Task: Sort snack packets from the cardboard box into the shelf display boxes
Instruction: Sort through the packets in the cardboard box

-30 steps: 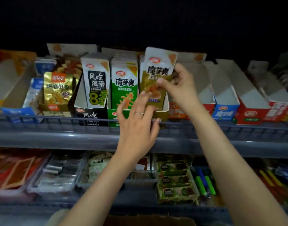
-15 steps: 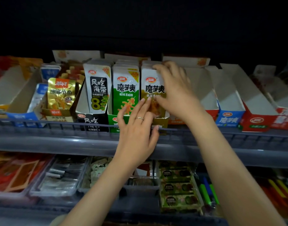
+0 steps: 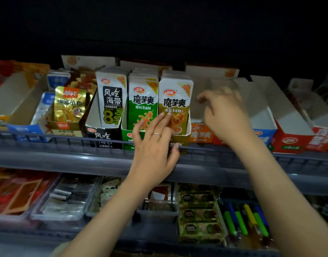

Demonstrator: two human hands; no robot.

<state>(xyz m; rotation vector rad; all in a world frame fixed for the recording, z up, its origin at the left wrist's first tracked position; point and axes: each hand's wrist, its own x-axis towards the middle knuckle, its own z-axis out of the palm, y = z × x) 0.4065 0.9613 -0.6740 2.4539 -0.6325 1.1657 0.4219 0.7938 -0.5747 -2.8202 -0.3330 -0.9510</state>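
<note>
packet [image 3: 175, 104]: now upright in olive box [image 3: 180, 140], let go.
right hand [image 3: 224, 115]: drawn away, empty, fingers loose.
left hand [image 3: 154, 145]: straight fingers steadying packet.
task: one more sorted.

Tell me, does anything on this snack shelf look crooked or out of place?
Mostly tidy. The gold fish-snack packet leans askew, and the blue packets beside it lie slumped. On the right, the blue display box and red display box show only bare cardboard inside.
</note>
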